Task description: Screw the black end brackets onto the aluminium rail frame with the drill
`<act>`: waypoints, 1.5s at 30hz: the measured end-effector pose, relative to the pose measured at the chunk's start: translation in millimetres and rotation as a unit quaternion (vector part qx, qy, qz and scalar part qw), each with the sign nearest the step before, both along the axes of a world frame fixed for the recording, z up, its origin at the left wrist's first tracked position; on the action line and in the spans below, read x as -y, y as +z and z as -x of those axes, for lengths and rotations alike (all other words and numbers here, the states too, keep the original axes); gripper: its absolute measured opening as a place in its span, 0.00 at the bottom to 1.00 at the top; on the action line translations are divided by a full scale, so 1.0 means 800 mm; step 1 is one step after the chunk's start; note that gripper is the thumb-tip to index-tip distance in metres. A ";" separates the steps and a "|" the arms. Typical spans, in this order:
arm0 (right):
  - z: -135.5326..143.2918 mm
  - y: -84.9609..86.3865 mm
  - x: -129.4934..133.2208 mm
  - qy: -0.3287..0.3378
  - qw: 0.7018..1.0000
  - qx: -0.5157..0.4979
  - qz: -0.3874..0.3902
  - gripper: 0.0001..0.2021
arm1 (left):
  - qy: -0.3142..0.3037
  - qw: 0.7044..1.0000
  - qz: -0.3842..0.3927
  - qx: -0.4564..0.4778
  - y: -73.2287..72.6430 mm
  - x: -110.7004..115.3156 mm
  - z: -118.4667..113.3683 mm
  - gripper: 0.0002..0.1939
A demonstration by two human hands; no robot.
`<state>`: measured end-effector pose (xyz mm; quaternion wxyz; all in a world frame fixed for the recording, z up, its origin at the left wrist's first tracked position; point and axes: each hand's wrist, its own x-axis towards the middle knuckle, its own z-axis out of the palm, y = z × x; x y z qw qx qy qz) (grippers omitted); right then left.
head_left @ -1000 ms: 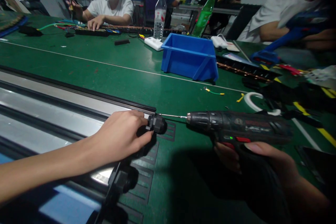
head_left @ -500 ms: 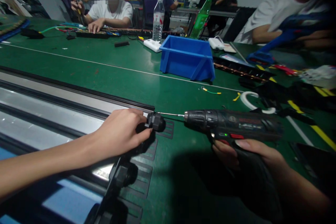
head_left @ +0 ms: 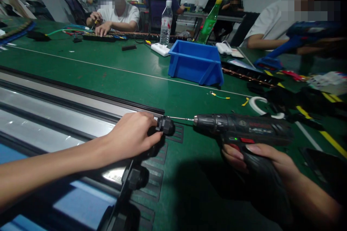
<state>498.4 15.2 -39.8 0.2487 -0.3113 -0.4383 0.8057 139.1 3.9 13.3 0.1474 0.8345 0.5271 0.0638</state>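
My right hand (head_left: 273,157) is wrapped round the grip of a black cordless drill (head_left: 244,124), a finger at its red trigger. Its long thin bit (head_left: 179,118) points left, the tip at the upper corner of a black end plate (head_left: 127,173). My left hand (head_left: 138,130) is closed over that end plate beside a black cable gland (head_left: 166,125), thumb below and fingers above. More cable glands (head_left: 137,177) stick out along the plate. It sits on the end of a long silver and black metal housing (head_left: 62,110). My left fingertips are partly hidden.
Beyond my hands stands a blue bin (head_left: 196,63), with a water bottle (head_left: 166,23) and green bottle (head_left: 210,21) behind. A white ring (head_left: 255,106), short wires and black parts lie right. Co-workers sit across the green table (head_left: 116,79), one near a blue drill (head_left: 287,43).
The whole view has shifted slightly, so the housing and hands appear a little further right. Both hands keep their holds and the bit stays at the plate's corner.
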 end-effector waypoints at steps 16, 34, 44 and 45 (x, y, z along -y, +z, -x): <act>-0.003 -0.003 0.000 -0.007 1.000 0.018 0.004 0.18 | -0.003 1.000 0.009 -0.006 0.001 -0.001 -0.002 0.15; 0.000 -0.008 0.010 -0.015 0.997 -0.050 0.053 0.16 | 0.009 0.999 -0.011 0.028 0.004 -0.001 -0.005 0.12; 0.006 -0.004 0.018 -0.026 0.998 -0.032 0.050 0.15 | 0.002 1.000 -0.003 0.028 0.002 -0.001 -0.003 0.13; 0.006 -0.003 0.018 -0.028 0.998 -0.034 0.054 0.16 | 0.002 1.000 0.001 0.026 0.001 -0.001 -0.003 0.13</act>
